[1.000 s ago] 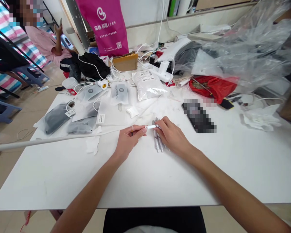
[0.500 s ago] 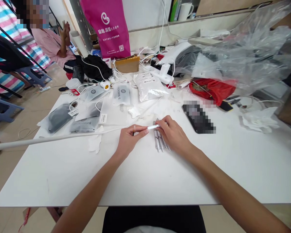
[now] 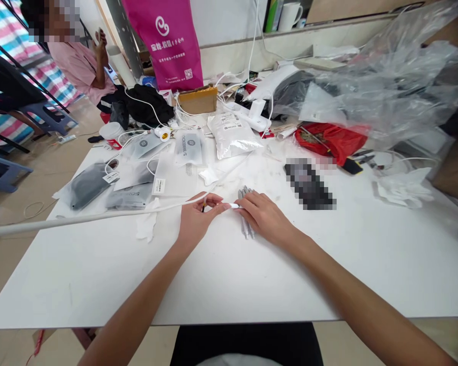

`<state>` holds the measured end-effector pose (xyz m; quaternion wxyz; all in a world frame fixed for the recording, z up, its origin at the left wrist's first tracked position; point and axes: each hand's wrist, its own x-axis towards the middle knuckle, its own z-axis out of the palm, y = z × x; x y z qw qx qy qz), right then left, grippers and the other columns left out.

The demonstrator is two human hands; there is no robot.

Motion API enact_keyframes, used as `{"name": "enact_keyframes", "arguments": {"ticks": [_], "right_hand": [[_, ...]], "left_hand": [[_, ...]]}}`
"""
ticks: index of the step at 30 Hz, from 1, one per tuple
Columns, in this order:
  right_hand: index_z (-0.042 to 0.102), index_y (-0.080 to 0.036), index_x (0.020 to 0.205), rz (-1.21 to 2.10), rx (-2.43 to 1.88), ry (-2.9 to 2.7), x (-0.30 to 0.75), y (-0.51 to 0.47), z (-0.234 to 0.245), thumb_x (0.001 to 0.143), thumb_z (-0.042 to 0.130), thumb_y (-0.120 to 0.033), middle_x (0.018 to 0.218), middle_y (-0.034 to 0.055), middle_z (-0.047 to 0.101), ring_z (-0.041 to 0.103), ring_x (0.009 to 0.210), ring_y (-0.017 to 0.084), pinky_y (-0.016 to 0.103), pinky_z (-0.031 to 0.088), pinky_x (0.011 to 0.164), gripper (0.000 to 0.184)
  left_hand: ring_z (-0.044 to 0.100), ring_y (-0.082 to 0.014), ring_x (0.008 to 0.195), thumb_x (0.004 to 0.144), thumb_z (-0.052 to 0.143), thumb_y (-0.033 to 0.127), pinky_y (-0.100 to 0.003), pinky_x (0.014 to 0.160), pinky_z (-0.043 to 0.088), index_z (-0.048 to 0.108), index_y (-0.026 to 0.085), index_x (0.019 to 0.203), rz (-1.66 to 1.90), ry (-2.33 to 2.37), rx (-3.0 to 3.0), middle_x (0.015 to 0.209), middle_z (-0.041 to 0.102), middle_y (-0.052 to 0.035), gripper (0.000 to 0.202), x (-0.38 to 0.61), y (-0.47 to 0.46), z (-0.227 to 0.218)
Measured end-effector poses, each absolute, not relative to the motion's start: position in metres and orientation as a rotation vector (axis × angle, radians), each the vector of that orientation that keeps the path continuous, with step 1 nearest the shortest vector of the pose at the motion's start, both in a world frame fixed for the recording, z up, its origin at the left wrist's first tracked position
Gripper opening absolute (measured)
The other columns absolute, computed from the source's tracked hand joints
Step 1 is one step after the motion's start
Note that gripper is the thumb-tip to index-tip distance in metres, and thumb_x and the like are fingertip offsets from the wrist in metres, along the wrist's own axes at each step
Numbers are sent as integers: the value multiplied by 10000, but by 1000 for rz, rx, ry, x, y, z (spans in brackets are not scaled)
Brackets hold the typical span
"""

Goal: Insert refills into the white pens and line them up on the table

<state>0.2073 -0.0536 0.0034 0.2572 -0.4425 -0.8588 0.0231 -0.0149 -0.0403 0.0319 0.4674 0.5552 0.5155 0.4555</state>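
A slim white pen (image 3: 234,206) lies crosswise between my two hands, its ends partly hidden by fingers. My left hand (image 3: 196,218) pinches its left end between thumb and fingers. A short dark piece (image 3: 204,204) shows between the fingers of that hand; I cannot make out what it is. My right hand (image 3: 269,217) is closed on the pen's right end, fingers curled over it. Beneath and beside the right hand, several silvery pens (image 3: 246,231) lie side by side on the white table (image 3: 213,290), partly covered by that hand.
A white cable (image 3: 99,216) crosses in front of the left hand. Beyond are packed pouches (image 3: 89,185), a white bag (image 3: 232,137), a phone-like black slab (image 3: 309,185), a red bag (image 3: 332,140) and clear plastic (image 3: 389,86). A person in pink (image 3: 78,66) sits at far left.
Both hands still hold the pen; the right fingers now cover more of it. The left fingers have spread slightly. The whole view has shifted a little.
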Motion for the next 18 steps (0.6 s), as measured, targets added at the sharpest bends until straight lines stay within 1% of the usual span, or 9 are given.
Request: {"name": "enact_keyframes", "arguments": {"ticks": [2,5,8,10,12,15,18], "right_hand": [[677,-181,1170,109,-1188,-2339,206,-54,3,1140,465,-331,949,77,670,592,877,239,364,441,813,261],[686,-178,1197,137,-1173,-2367,205,-54,4,1146,445,-352,969,79,666,596,901,242,372,443,833,302],[694,-179,1208,133,-1156,-2389,205,-55,6,1147,439,-368,981,83,663,591,908,244,377,439,833,323],[695,-181,1202,134,-1142,-2399,204,-56,7,1149,433,-370,964,81,660,589,896,242,377,433,817,327],[695,-184,1176,152,-1127,-2392,203,-58,7,1150,429,-371,947,77,662,586,872,238,380,430,799,325],[682,-197,1162,260,-1110,-2282,201,-61,9,1152,427,-367,981,84,685,604,890,234,391,455,811,307],[670,-218,1114,462,-1128,-2026,199,-63,14,1151,421,-385,986,83,673,623,898,222,381,499,799,302]], "left_hand": [[642,-153,782,741,963,434,-277,704,477,789,209,793,1166,1310,1419,848,733,-13,289,-14,-42,33],[575,-130,724,803,932,375,-274,611,396,797,233,733,1226,1341,1543,805,710,0,208,-12,-46,34],[521,-129,684,862,894,343,-283,577,369,824,254,738,1303,1273,1669,743,695,1,169,-10,-48,32],[514,-134,679,895,870,372,-287,606,403,852,264,791,1364,1178,1756,710,680,-2,151,-10,-47,28],[501,-126,658,921,841,437,-291,617,419,878,273,886,1371,1088,1815,738,683,-9,172,-11,-46,25],[494,-114,659,925,809,552,-286,591,399,869,270,1062,1261,1079,1793,873,698,-31,319,-12,-46,25],[456,-114,662,983,669,673,-277,541,352,797,251,1226,1101,1044,1566,958,656,-53,504,-12,-47,28]]}}
